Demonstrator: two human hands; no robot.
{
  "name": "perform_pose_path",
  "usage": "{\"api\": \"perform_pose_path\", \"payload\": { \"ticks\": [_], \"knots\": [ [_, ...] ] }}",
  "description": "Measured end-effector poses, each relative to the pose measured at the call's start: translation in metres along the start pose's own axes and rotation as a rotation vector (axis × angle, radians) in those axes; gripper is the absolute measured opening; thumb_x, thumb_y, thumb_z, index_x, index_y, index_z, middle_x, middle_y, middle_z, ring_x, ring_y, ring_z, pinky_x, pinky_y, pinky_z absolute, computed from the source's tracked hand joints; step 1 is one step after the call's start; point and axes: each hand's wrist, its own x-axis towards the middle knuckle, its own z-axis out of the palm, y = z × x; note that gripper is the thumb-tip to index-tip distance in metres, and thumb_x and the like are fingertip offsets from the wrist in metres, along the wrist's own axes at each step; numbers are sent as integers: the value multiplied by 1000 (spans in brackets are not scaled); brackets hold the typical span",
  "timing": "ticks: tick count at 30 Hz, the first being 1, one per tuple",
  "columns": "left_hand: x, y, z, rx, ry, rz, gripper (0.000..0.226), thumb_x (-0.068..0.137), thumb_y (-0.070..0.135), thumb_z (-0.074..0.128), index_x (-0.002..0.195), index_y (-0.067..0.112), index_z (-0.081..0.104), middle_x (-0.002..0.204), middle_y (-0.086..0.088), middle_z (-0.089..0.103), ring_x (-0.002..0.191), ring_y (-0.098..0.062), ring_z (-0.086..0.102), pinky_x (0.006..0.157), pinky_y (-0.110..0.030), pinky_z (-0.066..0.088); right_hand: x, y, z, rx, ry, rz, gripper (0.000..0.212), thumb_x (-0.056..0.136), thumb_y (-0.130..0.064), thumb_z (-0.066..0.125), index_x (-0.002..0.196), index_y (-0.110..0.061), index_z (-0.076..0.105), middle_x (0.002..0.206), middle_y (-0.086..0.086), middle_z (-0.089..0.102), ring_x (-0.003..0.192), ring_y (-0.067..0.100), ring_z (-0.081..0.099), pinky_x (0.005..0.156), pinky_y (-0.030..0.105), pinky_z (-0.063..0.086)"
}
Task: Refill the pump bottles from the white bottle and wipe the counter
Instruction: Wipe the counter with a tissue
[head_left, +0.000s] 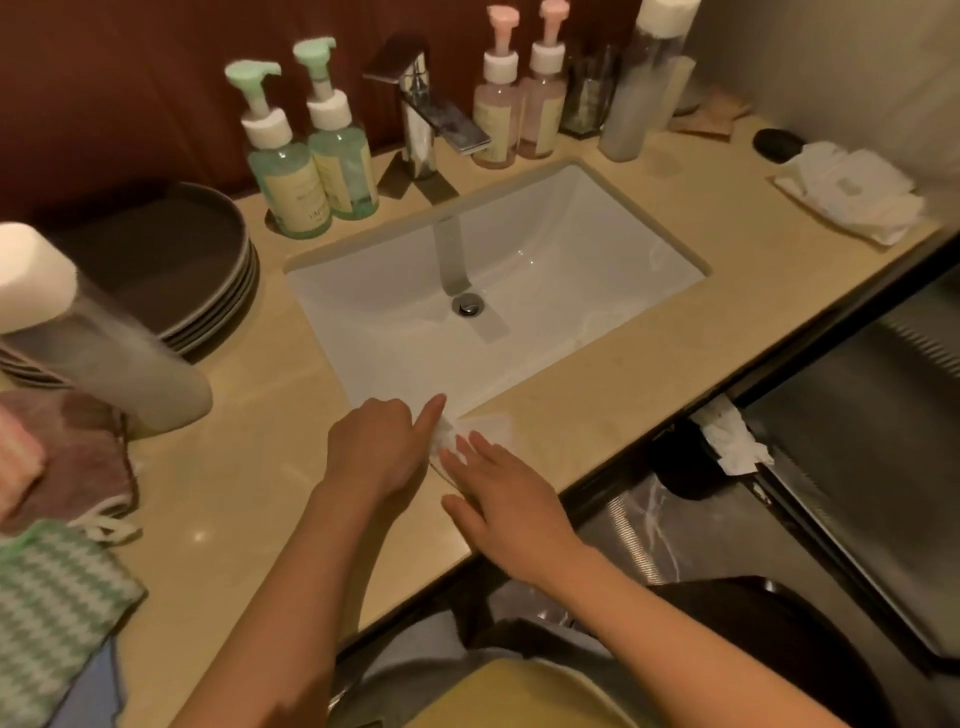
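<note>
A small white tissue (488, 428) lies on the beige counter (675, 364) at the sink's front edge. My left hand (379, 447) has curled fingers, its forefinger stretched onto the tissue. My right hand (498, 493) lies flat on the tissue with straight fingers. Two green pump bottles (311, 171) stand left of the tap, two pink pump bottles (519, 109) to its right. One tall white bottle (104, 343) stands near left, another tall white bottle (644, 78) at the back right.
The white sink (571, 249) with a chrome tap (421, 104) fills the middle. Stacked grey plates (182, 270) sit at left, cloths (62, 587) at near left, folded towels (852, 192) at right. A bin with crumpled paper (732, 441) stands below the counter edge.
</note>
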Motion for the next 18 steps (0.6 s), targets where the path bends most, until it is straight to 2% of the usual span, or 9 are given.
{"api": "perform_pose_path", "payload": {
  "ticks": [5,9,12,15,18],
  "knots": [
    [13,8,-1,-140,-34,1,70,96,58,21,52,10,45,58,-4,53,58,-23,52,56,-30,38,-38,3,9,-7,14,-20,43,98,-41,37,138,-28,46,145,-8,42,138,9,29,110,26,17],
    [21,21,-2,-181,-61,78,67,97,56,22,53,10,41,59,-5,52,58,-22,51,53,-29,33,-56,23,-2,49,36,54,45,98,-47,26,137,-35,45,145,-18,33,138,-1,19,111,19,7],
    [25,27,-2,-188,-75,117,66,97,56,23,54,10,41,59,-5,51,56,-22,51,54,-29,35,-58,47,-13,84,86,155,51,95,-53,19,137,-37,42,145,-20,30,138,-7,14,114,16,10],
    [28,28,-1,-164,-90,143,66,97,56,22,56,9,42,58,-5,51,55,-21,50,54,-29,36,-48,72,-28,76,158,242,50,96,-51,24,139,-32,41,146,-15,33,137,-6,13,112,18,15],
    [35,27,3,-148,-101,133,73,97,57,21,67,3,59,71,-9,63,63,-22,57,58,-30,41,-25,90,-45,86,199,356,42,100,-36,36,142,-27,38,149,-8,32,139,1,14,109,19,15]
  ]
}}
